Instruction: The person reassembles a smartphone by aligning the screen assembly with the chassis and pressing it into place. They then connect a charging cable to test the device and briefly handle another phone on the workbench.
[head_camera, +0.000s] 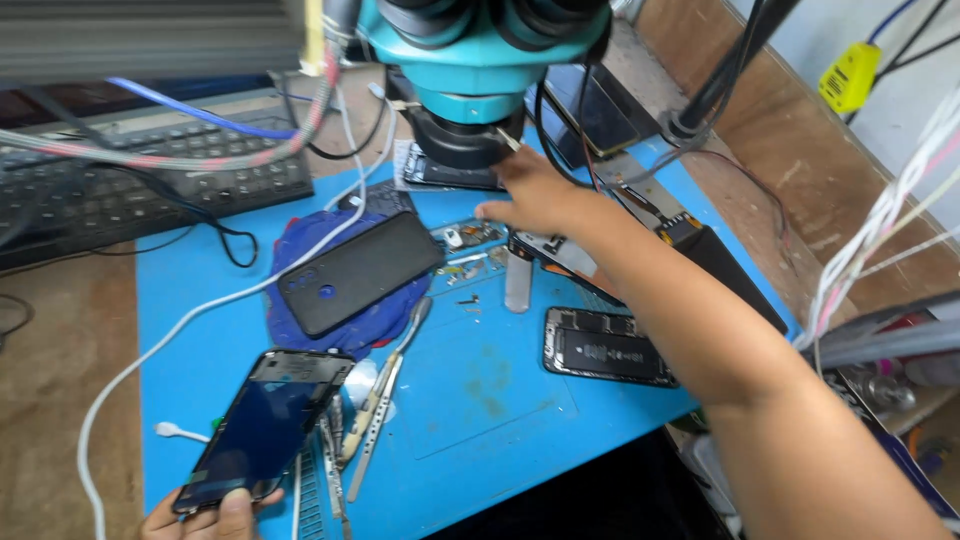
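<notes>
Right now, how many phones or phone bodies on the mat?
4 clear: screen in left hand; black back-up phone; opened body; one under microscope near right hand. Others may be hidden.

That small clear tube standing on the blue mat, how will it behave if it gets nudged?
The clear tube stands upright, tall and narrow, so it probably tips easily. It looks round, so once down it may roll across the blue mat toward the loose screws.

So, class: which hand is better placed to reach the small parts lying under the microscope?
Right. The right hand is stretched out beside the small parts under the microscope; the left hand holds a phone at the mat's near edge.
</notes>
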